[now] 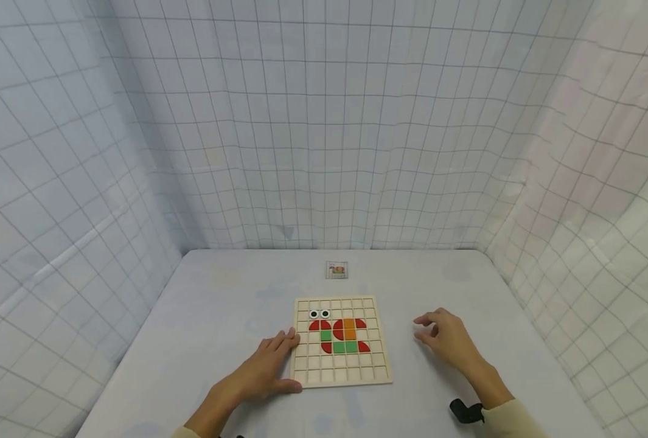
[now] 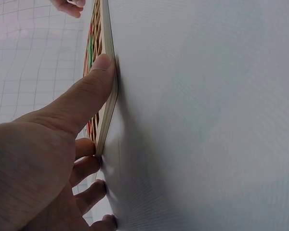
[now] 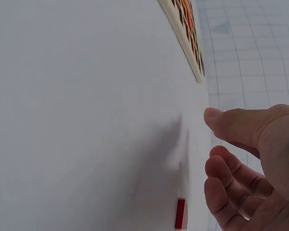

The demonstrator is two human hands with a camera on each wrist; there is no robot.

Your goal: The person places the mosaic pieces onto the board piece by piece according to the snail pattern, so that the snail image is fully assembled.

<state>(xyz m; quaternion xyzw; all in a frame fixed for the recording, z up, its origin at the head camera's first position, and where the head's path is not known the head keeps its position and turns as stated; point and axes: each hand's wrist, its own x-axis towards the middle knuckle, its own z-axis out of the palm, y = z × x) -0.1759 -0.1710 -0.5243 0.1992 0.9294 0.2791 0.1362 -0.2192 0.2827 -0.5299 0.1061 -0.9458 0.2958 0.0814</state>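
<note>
A square pale wooden grid board [image 1: 340,375] lies on the table, with red, green and orange pieces and two round eye pieces [image 1: 319,314] set in its cells. My left hand [image 1: 266,368] rests at the board's near left corner. Its thumb [image 2: 89,94] lies on the near edge, and the other fingers touch the left side. To the right of the board, my right hand [image 1: 448,340] hovers over the table with loosely bent fingers and nothing between them. In the right wrist view a small red piece [image 3: 180,213] lies on the table below that hand.
Behind the board a small picture card [image 1: 337,270] lies on the white table [image 1: 219,304]. Grid-patterned cloth [image 1: 324,152] hangs along the back and both sides. Something black [image 1: 465,412] is at the right wrist.
</note>
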